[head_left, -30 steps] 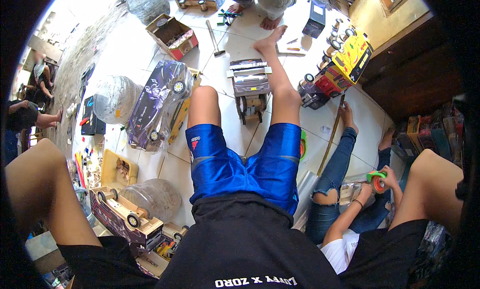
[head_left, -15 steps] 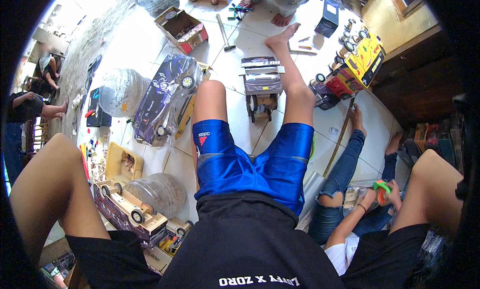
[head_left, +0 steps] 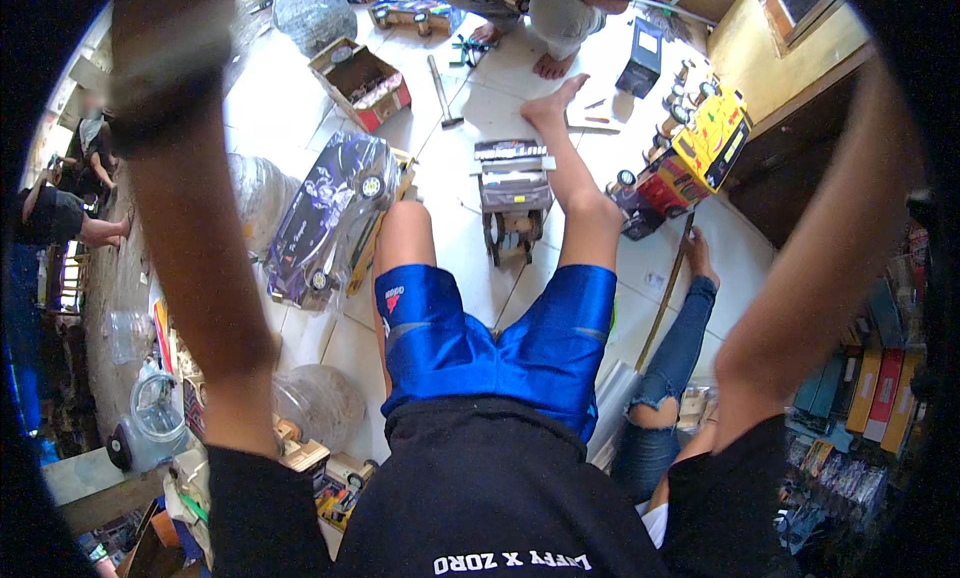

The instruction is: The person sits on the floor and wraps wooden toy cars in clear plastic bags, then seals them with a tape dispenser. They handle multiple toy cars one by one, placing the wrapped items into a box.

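Observation:
Both of my arms are raised high on either side of the picture. My left hand [head_left: 172, 13] shows only as a blurred dark part at the upper edge, above a dark band [head_left: 165, 103] on the wrist; its fingers are out of sight. My right forearm runs up to the right rim, and the hand there is outside the view. Neither hand shows anything held. On the floor between my legs stands a wooden toy truck [head_left: 516, 193] with a dark cab. A purple and black toy truck body [head_left: 335, 213] in clear plastic lies beside my left knee.
A yellow and red toy truck [head_left: 705, 143] lies on its side at right. Farther off are a hammer [head_left: 440, 93], an open carton [head_left: 362, 83] and a black box [head_left: 642, 58]. Someone in ripped jeans [head_left: 665, 378] sits at right; another person's feet [head_left: 553, 66] show ahead.
My elbows, bent and out to the sides before, have straightened, and my forearms now reach up past the upper rim. The right arm now covers the neighbour's hands and tape roll.

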The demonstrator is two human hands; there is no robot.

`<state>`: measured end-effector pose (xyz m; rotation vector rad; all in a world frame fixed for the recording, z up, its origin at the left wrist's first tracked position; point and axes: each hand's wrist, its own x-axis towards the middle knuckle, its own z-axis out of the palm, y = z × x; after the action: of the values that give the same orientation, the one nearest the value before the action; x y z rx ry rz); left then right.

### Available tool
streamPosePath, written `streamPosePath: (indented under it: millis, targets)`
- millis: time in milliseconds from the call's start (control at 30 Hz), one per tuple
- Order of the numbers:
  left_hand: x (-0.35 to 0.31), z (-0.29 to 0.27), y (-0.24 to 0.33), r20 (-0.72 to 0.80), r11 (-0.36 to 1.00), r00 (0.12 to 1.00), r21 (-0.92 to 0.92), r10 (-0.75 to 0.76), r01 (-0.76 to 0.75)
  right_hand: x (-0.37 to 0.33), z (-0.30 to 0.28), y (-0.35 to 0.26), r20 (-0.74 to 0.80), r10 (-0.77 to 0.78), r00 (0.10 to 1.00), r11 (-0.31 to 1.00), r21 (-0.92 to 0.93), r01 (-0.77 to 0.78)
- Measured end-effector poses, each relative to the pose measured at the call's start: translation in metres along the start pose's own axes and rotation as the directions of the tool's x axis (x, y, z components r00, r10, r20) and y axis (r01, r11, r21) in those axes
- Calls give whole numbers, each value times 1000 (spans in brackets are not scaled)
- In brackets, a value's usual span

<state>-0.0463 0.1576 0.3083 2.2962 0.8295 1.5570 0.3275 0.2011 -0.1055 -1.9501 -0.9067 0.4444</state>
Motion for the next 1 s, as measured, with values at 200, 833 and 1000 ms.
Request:
streamPosePath:
  millis: [200,833,1000]
  targets:
    - [-191,149,-65,-8,514,828,-787,-560,340,-100,-76,4,305,81,949,690,670,-274]
    - [-520,264,-216,215,462,410,457,-886,760,-255,44,211,100,682,725,731,-125,-671]
    - [-507,262,-208,238,265,159,530,-958,806,-263,69,242,70,861,504,506,-25,-862]
